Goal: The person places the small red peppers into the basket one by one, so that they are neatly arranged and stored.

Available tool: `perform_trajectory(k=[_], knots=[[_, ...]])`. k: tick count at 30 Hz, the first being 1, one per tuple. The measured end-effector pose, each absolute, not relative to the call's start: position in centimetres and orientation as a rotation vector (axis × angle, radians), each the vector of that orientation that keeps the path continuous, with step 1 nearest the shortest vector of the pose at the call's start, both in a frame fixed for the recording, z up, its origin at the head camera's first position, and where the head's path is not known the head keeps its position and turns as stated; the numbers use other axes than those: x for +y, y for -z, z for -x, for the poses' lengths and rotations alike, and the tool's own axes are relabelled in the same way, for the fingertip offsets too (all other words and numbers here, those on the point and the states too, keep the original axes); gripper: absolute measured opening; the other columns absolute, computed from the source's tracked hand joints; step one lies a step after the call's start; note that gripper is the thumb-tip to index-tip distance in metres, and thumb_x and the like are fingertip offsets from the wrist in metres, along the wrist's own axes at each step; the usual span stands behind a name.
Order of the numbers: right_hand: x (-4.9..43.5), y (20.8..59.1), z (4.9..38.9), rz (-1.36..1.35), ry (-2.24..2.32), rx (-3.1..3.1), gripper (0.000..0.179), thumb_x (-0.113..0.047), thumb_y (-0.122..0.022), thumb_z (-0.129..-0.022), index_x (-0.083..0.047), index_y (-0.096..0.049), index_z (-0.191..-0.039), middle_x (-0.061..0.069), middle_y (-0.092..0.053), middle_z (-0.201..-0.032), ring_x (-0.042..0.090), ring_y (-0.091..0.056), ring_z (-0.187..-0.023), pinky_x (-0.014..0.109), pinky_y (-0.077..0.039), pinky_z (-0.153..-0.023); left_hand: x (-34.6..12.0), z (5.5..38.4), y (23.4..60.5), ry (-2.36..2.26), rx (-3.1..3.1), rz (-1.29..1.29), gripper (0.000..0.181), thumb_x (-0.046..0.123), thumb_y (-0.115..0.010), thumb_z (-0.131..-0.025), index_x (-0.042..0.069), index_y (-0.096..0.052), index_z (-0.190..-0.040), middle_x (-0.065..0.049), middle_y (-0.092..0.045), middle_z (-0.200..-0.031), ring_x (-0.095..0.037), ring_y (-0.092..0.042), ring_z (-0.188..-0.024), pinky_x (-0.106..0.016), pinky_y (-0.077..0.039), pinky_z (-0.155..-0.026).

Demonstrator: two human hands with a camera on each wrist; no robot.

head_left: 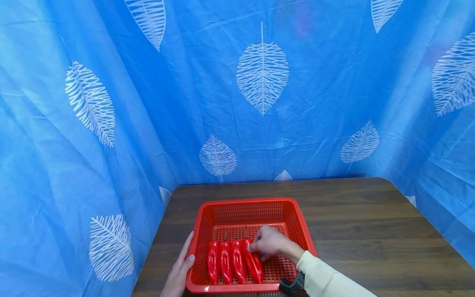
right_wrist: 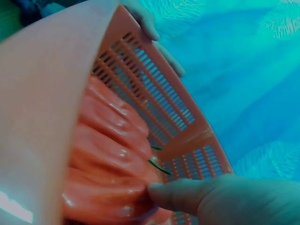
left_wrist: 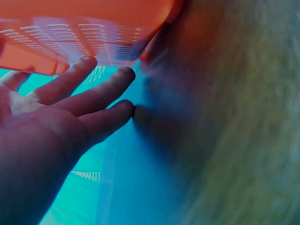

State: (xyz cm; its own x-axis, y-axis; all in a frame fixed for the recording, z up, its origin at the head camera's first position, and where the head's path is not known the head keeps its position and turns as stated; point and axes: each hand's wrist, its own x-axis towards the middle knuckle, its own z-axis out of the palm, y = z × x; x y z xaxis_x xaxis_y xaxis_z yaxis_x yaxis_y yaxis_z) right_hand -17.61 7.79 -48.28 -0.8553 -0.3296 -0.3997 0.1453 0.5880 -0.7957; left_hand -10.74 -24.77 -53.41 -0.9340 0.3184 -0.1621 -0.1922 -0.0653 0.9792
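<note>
Several long red chili peppers (head_left: 225, 262) with green stems lie side by side in a red plastic basket (head_left: 245, 201). My right hand (head_left: 270, 243) reaches into the basket over the right wall and holds the rightmost pepper (head_left: 255, 267) near its stem end. In the right wrist view the thumb (right_wrist: 180, 194) lies on that pepper (right_wrist: 110, 199); the other fingers are mostly hidden. My left hand (head_left: 179, 270) rests at the basket's left side, thumb near the rim. Its fingers (left_wrist: 105, 97) extend fairly straight beside the slotted wall in the left wrist view.
The basket stands on a dark wooden table (head_left: 363, 222), with bare wood stretching to its right. A blue curtain (head_left: 178, 103) with white leaf prints hangs behind the table and on both sides. A black wristband (head_left: 292, 284) sits by the right sleeve (head_left: 326, 276).
</note>
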Motion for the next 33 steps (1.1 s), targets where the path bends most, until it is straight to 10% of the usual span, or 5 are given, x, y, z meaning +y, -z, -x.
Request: perform_trajectory(k=[33], knots=[[8.09,48.54,17.53,0.197,1.034,2.391,0.019,-0.014,-0.079,-0.101,-0.009,-0.077,-0.082,0.008,-0.074,-0.071,0.020,-0.077,-0.062,0.032,-0.066,-0.059,-24.97,10.50,53.38,-2.059,1.840,-0.222,0.078,0.037,-0.041,-0.118,0.029,0.010,-0.177,-0.030,0.006,-0.181,-0.055,-0.029,-0.159,-0.060,-0.055,-0.113]])
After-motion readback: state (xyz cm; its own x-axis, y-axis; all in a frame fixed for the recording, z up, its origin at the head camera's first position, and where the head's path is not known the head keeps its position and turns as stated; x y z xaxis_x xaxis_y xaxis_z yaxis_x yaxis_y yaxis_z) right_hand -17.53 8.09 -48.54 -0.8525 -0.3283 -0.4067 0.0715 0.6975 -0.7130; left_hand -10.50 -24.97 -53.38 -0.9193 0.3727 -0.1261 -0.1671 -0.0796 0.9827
